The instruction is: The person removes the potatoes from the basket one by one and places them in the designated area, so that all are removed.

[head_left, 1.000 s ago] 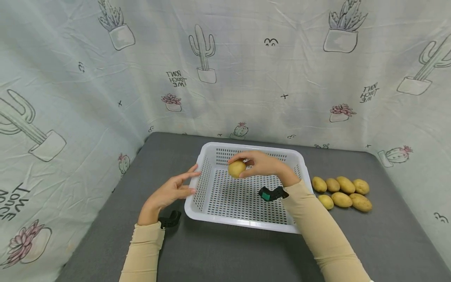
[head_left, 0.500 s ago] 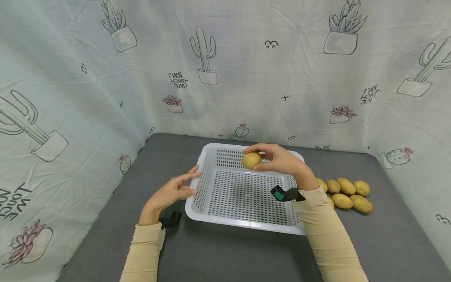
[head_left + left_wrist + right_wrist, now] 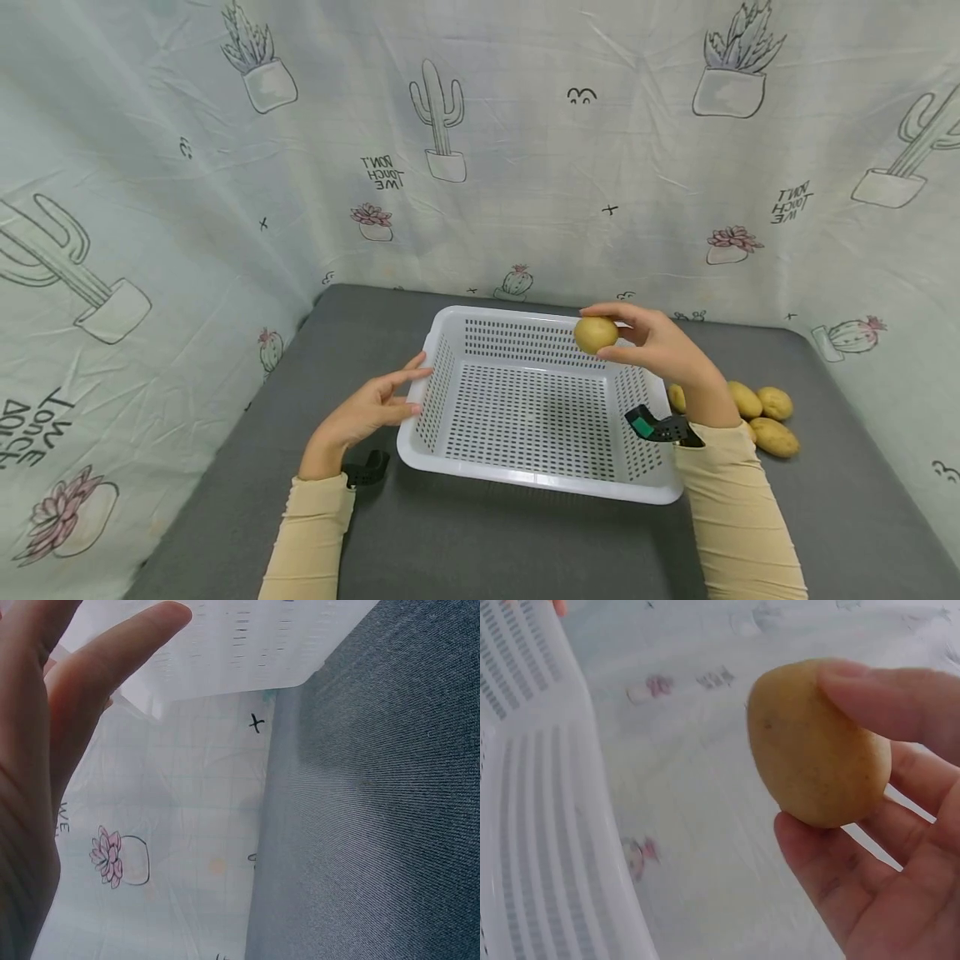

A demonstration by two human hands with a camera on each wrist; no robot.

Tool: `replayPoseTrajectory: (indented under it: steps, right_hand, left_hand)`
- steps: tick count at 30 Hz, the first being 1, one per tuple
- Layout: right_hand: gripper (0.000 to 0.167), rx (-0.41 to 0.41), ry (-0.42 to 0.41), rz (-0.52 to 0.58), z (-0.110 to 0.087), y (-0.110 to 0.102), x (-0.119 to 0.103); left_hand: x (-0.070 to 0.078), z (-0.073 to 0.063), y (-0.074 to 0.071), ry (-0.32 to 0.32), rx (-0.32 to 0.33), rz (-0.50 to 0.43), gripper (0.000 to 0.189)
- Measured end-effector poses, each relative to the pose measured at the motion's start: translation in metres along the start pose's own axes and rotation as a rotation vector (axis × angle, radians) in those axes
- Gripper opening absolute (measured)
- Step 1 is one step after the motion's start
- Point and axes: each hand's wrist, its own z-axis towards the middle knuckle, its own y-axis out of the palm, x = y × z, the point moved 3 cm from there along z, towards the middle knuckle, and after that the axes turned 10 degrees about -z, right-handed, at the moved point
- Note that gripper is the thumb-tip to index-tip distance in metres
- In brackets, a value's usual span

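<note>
Between thumb and fingertips my right hand [image 3: 656,342] holds a potato [image 3: 596,334], raised over the far right part of the white plastic basket [image 3: 536,479]. The right wrist view shows the same potato [image 3: 817,746] from close by, smooth and yellow-brown, apart from the basket wall [image 3: 555,772]. At the basket's left rim, my left hand [image 3: 367,410] rests with its fingers extended and touching the edge. Its thumb [image 3: 124,652] lies straight against the perforated side in the left wrist view. Inside the basket only its slotted floor shows.
Several potatoes [image 3: 776,437] lie on the grey table [image 3: 480,550] right of the basket, partly hidden behind my right forearm. A white curtain [image 3: 510,125] printed with cacti hangs behind the table and along both sides.
My right hand has moved to the right with the potato, from over the basket's middle to its far right, and now covers some loose potatoes. The left hand stays at the rim.
</note>
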Motion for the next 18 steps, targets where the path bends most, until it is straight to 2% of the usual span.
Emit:
replayPoseTrajectory:
  steps: [7,14,18]
  right_hand:
    - [0.052,0.172,-0.005,0.059,-0.032,-0.023,0.012]
    - [0.051,0.323,0.083,0.033,-0.063,-0.037,0.020]
    - [0.051,0.372,0.097,0.075,-0.080,-0.042,0.027]
  left_hand:
    - [0.001,0.000,-0.001,-0.003,0.006,0.001,0.066]
    - [-0.001,0.000,-0.001,-0.004,0.003,-0.006,0.066]
    - [-0.002,0.001,-0.002,-0.012,0.003,-0.012,0.066]
